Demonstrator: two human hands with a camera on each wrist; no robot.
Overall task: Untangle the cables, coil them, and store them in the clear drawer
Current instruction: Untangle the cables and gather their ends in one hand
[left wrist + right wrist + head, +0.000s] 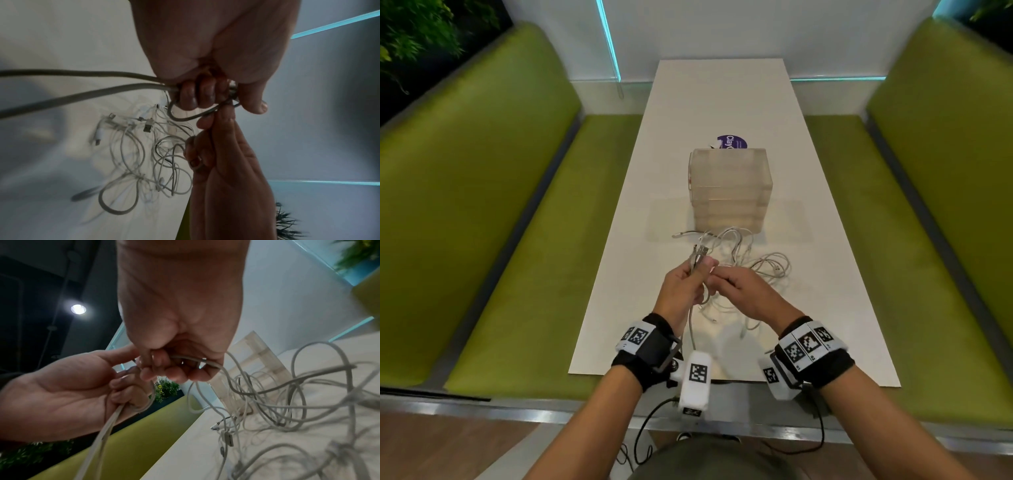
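White cables (743, 270) lie in a loose tangle on the table (722, 102), just in front of the clear drawer unit (729, 190), and part of the tangle is lifted between the two hands. The left hand (683, 286) has its fingers curled round a doubled grey cable (82, 84), plug ends poking up past the thumb, probably to anchor it. The right hand (743, 291) pinches a loop of the same cable (197, 361), seemingly to work it free from the rest. The drawers all look pushed in; through the cloudy plastic nothing can be made out inside them, so no cable seems stored yet.
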